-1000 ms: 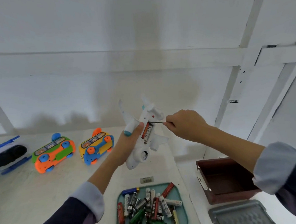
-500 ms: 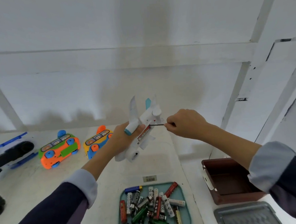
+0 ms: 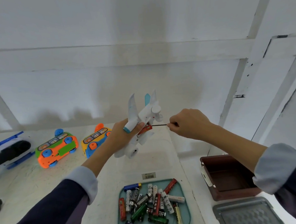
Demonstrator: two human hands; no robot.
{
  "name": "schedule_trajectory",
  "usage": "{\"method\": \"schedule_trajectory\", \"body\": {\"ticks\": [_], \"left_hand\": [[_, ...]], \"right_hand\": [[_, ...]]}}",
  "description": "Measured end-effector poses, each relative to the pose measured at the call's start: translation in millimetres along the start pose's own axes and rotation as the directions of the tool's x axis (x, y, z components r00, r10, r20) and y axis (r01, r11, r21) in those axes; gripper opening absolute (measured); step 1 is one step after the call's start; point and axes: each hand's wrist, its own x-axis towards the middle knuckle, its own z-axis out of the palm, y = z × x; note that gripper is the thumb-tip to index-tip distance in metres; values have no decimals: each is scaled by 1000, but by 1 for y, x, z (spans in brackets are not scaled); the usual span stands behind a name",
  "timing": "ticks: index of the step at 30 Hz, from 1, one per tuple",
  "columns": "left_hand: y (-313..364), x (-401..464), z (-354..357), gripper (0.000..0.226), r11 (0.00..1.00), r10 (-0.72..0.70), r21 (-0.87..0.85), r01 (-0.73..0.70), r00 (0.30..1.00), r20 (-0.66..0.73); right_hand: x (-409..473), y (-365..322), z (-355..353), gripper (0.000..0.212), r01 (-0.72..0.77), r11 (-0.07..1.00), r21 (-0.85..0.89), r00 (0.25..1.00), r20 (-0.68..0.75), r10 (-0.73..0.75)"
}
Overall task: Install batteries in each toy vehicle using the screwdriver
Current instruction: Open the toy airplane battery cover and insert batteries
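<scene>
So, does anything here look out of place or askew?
Yes. In the toy plane held by the left hand, a red battery sticks out of its open compartment at a slant, not seated. The right hand holds the thin screwdriver with its tip at that battery.

White panelled wall (image 3: 138, 25) behind pale tabletop (image 3: 26, 180).

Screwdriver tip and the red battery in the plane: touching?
Touching. The head view shows the screwdriver shaft, pinched by the right hand, running straight to the end of the red battery in the white toy plane, with no visible gap.
</scene>
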Motion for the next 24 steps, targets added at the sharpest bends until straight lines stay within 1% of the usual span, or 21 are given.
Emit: {"method": "schedule_trajectory", "body": {"ticks": [3,8,10,12,14,16,19,24], "left_hand": [[0,2,1,17,997,-12,-72,11,1000,-18],[3,2,-1,27,967,-85,-244,73,996,-39],[5,-1,-4,31,934,-105,-344,92,994,-18],[7,-4,-5,30,888,-101,-450,101,995,24],[9,-7,-7,28,854,-86,-510,104,995,59],[9,-7,-7,29,839,-80,-532,111,994,80],[10,-7,-7,30,838,-100,-532,122,992,70],[13,-6,-4,29,874,-80,-479,80,997,19]], "right_hand": [[0,-1,-1,40,-11,999,-32,1000,-19,10],[0,-4,-2,40,-22,999,-41,998,-64,20],[2,-5,-4,39,-29,999,-42,997,-78,26],[4,-7,-5,40,-39,998,-39,995,-93,36],[6,-9,-5,41,-45,998,-39,993,-110,40],[7,-12,-6,42,-44,998,-39,992,-122,39],[7,-15,-7,43,-45,998,-46,991,-130,38],[7,-16,-10,43,-50,997,-53,993,-110,44]]}}
